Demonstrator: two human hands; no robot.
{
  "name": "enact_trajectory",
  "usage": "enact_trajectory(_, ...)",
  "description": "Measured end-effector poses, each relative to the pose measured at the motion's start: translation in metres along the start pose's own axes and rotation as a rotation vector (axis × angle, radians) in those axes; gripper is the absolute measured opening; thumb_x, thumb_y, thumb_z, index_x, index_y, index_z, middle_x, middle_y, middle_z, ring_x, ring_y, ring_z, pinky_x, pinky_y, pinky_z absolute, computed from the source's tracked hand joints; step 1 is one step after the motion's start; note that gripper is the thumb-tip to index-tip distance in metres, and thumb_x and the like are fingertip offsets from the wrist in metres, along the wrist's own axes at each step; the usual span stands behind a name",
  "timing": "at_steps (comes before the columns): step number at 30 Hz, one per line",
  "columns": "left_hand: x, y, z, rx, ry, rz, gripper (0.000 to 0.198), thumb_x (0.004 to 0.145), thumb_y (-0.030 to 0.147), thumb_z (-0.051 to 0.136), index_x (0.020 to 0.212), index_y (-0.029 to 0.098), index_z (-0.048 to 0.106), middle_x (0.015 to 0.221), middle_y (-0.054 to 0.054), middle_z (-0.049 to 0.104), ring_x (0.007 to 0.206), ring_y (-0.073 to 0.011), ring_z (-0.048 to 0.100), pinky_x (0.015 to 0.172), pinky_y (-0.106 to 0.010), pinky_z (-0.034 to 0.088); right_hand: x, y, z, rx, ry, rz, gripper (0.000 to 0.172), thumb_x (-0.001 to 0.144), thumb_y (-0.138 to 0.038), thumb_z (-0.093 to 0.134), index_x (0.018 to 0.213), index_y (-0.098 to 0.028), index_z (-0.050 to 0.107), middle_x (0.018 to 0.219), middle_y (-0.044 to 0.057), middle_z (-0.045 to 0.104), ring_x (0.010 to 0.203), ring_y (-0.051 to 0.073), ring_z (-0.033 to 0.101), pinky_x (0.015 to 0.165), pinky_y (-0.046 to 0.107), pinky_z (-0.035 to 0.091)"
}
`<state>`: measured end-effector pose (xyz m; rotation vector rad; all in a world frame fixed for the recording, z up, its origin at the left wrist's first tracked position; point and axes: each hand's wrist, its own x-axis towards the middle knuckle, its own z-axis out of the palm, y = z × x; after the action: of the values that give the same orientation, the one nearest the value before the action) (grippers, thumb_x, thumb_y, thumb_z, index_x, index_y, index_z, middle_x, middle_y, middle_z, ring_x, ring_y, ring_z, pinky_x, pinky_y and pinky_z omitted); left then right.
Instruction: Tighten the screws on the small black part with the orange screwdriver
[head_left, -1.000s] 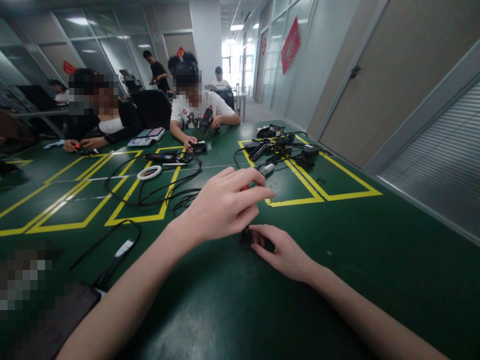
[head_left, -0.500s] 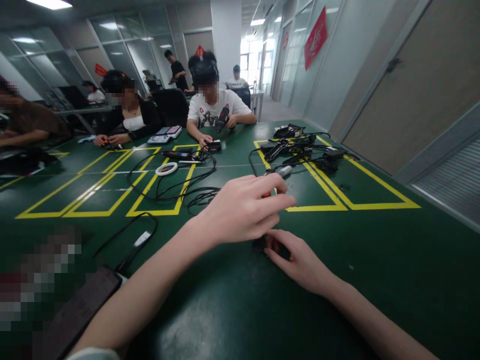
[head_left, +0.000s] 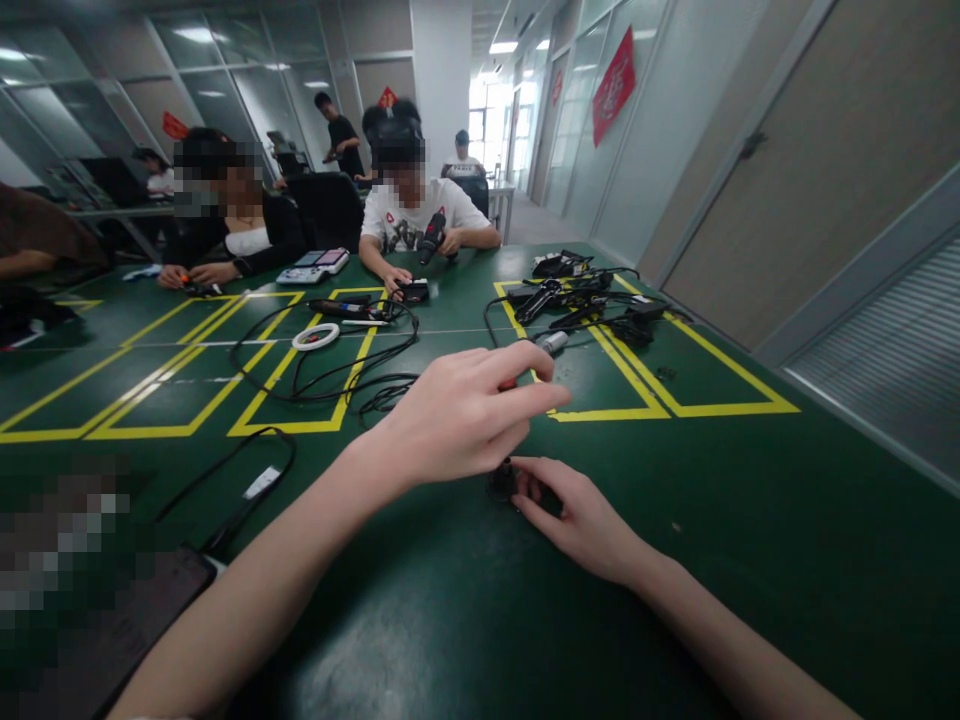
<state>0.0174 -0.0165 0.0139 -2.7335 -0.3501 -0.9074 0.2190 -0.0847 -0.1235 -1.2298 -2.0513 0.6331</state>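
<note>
My left hand (head_left: 469, 410) is raised over the table, fingers curled round a thing with a red part (head_left: 509, 383) that shows between thumb and forefinger. The hand's back hides most of it, so its kind is unclear. Just below stands a small round black part (head_left: 501, 482) on the green table (head_left: 420, 590). My right hand (head_left: 574, 505) pinches this part from the right with thumb and fingertips. A grey cylinder (head_left: 553, 343) shows just past the left fingers; whether it touches them I cannot tell.
Black cables and devices (head_left: 577, 295) are heaped at the far right inside yellow tape. Left of centre lie a white ring (head_left: 316, 337) and looped cables. A dark adapter (head_left: 150, 610) sits near left. Across the table, a person holds a black power drill (head_left: 432, 238).
The whole view has shifted, so everything appears slightly further left. Both hands keep nearly the same pose, and more of the black part shows beneath my left hand.
</note>
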Motion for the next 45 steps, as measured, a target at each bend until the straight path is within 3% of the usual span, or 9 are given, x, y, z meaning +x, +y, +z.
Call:
enact_trajectory(7, -0.0025, -0.0037, 0.0028, -0.065, 0.021, -0.031, 0.027, 0.098, 0.014, 0.049, 0.113, 0.016, 0.071, 0.107, -0.007, 0.071, 0.078, -0.0126, 0.068, 0.065, -0.024, 0.049, 0.0008, 0.0012, 0.0023, 0.001, 0.012, -0.022, 0.032, 0.093, -0.014, 0.06, 0.124, -0.018, 0.065, 0.089, 0.004, 0.07, 0.077, 0.02, 0.064, 0.075, 0.037, 0.054)
enact_trajectory(11, -0.002, -0.0049, 0.0018, -0.122, 0.018, -0.02, 0.033, 0.092, 0.01, 0.048, 0.115, 0.012, 0.071, 0.105, -0.01, 0.07, 0.084, -0.0158, 0.068, 0.072, -0.027, 0.053, 0.0014, 0.0012, 0.0024, 0.004, 0.009, -0.019, 0.031, 0.093, -0.014, 0.059, 0.123, -0.019, 0.065, 0.09, 0.004, 0.071, 0.077, 0.02, 0.064, 0.076, 0.036, 0.054)
enact_trajectory(16, -0.0035, -0.0065, 0.0055, -0.109, 0.013, -0.058, 0.036, 0.099, 0.009, 0.044, 0.129, 0.015, 0.063, 0.113, -0.01, 0.069, 0.09, -0.0141, 0.069, 0.073, -0.024, 0.055, 0.0018, -0.0001, 0.002, 0.005, 0.006, -0.015, 0.032, 0.093, -0.014, 0.059, 0.124, -0.018, 0.065, 0.09, 0.004, 0.071, 0.077, 0.019, 0.063, 0.077, 0.036, 0.054)
enact_trajectory(21, -0.0025, -0.0058, 0.0043, -0.141, 0.032, -0.052, 0.029, 0.101, 0.016, 0.047, 0.125, 0.015, 0.064, 0.107, -0.008, 0.072, 0.089, -0.0146, 0.07, 0.073, -0.024, 0.055, 0.0013, 0.0, 0.0017, 0.009, 0.006, -0.017, 0.031, 0.093, -0.016, 0.058, 0.123, -0.019, 0.065, 0.09, 0.004, 0.072, 0.077, 0.019, 0.063, 0.078, 0.037, 0.055)
enact_trajectory(26, -0.0003, -0.0053, -0.0012, -0.136, 0.02, -0.024, 0.038, 0.097, 0.012, 0.04, 0.124, 0.012, 0.066, 0.106, -0.01, 0.073, 0.092, -0.018, 0.07, 0.082, -0.031, 0.057, 0.0006, -0.0004, 0.0007, 0.002, 0.007, -0.002, 0.031, 0.094, -0.017, 0.058, 0.124, -0.019, 0.065, 0.091, 0.005, 0.072, 0.078, 0.02, 0.064, 0.079, 0.039, 0.056)
enact_trajectory(32, -0.0029, -0.0065, 0.0025, -0.07, -0.019, -0.079, 0.038, 0.102, 0.012, 0.041, 0.133, 0.017, 0.062, 0.115, -0.009, 0.071, 0.09, -0.0127, 0.069, 0.071, -0.022, 0.053, 0.0018, -0.0034, -0.0014, -0.012, -0.007, 0.007, 0.032, 0.091, -0.014, 0.06, 0.123, -0.019, 0.065, 0.09, 0.005, 0.073, 0.077, 0.019, 0.064, 0.078, 0.037, 0.056)
enact_trajectory(40, 0.0006, -0.0044, -0.0007, -0.086, 0.027, -0.005, 0.035, 0.093, 0.012, 0.046, 0.118, 0.012, 0.07, 0.104, -0.009, 0.072, 0.088, -0.0176, 0.068, 0.078, -0.029, 0.054, 0.001, -0.0008, 0.0008, -0.015, 0.01, -0.012, 0.031, 0.093, -0.014, 0.061, 0.123, -0.019, 0.066, 0.09, 0.004, 0.072, 0.078, 0.02, 0.065, 0.077, 0.036, 0.055)
enact_trajectory(45, -0.0027, -0.0045, 0.0024, -0.005, 0.0, -0.049, 0.035, 0.097, 0.01, 0.046, 0.122, 0.018, 0.068, 0.113, -0.008, 0.071, 0.086, -0.0127, 0.068, 0.069, -0.023, 0.051, 0.0017, -0.0029, -0.0002, -0.015, 0.003, 0.004, 0.032, 0.092, -0.014, 0.06, 0.122, -0.02, 0.066, 0.089, 0.004, 0.072, 0.077, 0.019, 0.064, 0.077, 0.036, 0.056)
